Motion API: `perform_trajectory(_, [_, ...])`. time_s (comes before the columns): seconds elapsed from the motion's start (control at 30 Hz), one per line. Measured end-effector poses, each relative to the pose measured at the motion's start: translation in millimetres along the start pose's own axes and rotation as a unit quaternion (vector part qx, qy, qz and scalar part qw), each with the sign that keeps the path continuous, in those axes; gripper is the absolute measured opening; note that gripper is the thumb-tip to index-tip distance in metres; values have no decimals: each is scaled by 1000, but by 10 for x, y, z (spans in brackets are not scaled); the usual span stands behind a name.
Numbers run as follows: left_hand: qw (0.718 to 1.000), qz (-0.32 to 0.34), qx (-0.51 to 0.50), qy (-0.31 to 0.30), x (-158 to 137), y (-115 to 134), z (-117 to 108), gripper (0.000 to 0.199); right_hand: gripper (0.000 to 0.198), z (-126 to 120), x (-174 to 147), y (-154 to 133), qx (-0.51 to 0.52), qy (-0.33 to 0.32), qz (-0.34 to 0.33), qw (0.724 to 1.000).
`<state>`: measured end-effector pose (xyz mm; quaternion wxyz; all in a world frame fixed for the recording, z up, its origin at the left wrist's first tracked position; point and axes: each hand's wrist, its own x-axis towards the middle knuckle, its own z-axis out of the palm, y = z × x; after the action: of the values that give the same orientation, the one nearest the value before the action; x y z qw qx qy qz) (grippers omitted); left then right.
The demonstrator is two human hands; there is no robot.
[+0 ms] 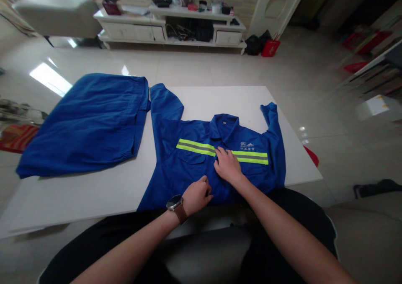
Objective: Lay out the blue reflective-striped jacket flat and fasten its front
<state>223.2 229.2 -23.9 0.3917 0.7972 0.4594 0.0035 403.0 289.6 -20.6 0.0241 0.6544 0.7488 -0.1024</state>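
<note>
While the blue work jacket (201,166) lies flat, front up, on the white bench (94,187), the right hand (228,165) presses spread fingers on its placket and the left hand (196,194) pinches the fabric below. Soft, light cloth; best gripped at hems or seams.

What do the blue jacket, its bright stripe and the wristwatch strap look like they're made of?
The blue jacket looks like matte woven workwear cloth, probably cotton or a blend; it creases softly under both hands. Its yellow-green stripe with a grey centre band looks like reflective tape. The strap of the wristwatch looks like brown leather, though imitation is possible.
</note>
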Motion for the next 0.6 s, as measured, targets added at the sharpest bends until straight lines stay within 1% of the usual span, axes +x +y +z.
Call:
perform_trajectory(0.2, [1000,-14,6,2,14,26,-30,15,72,-9,-22,-9,49,18,54,997])
perform_trajectory(0.37, [1000,-19,20,5,30,37,-17,13,72,21,17,7,57,30,33,997])
perform_trajectory(0.47, [998,-35,41,11,34,56,-20,13,71,33,66,-2,38,37,28,998])
perform_trajectory(0.6, [996,-49,67,27,43,78,-51,18,71,67,138,-16,-1,52,33,998])
